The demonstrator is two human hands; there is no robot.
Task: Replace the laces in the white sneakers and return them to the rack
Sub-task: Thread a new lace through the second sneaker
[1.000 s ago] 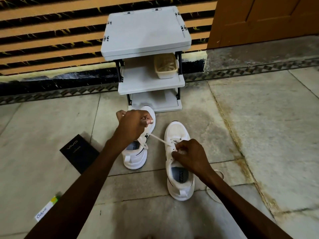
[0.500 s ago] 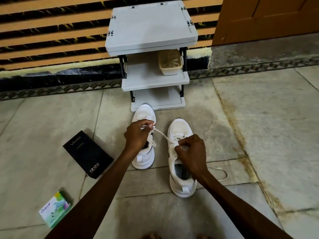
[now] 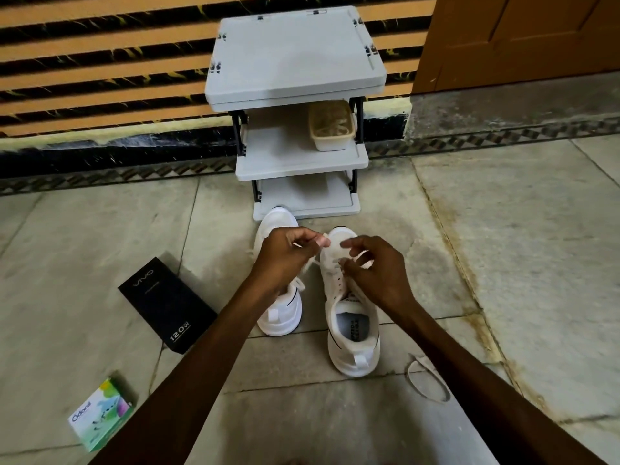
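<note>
Fingers of the left hand are curled tight. We read thumb and forefinger as pinching the end of a white lace, which is blurred and drops toward the eyelets of the right sneaker. The right hand hovers over that sneaker's tongue area. Its fingers are half curled with the forefinger reaching out, and because of blur we cannot tell whether they hold the lace or only touch it.

Both sneakers stand on the floor directly in front of the rack, toes pointing at it and heels toward us. The left sneaker has its toe just beside the rack's bottom shelf and is partly hidden by the left forearm. The right sneaker sits a little further from the rack, with its opening and insole print visible and its eyelets mostly unthreaded. A loose lace lies curled on the floor, further out from the rack than the right sneaker's heel and partly under the right forearm.

A beige tub with pale strands inside sits on the rack's middle shelf, at its right end. A black box lies flat on the floor in front of the rack and off to its left. A green box lies further out from the rack the same way. The rack backs onto a striped wall, and a brown door stands to the rack's right.
</note>
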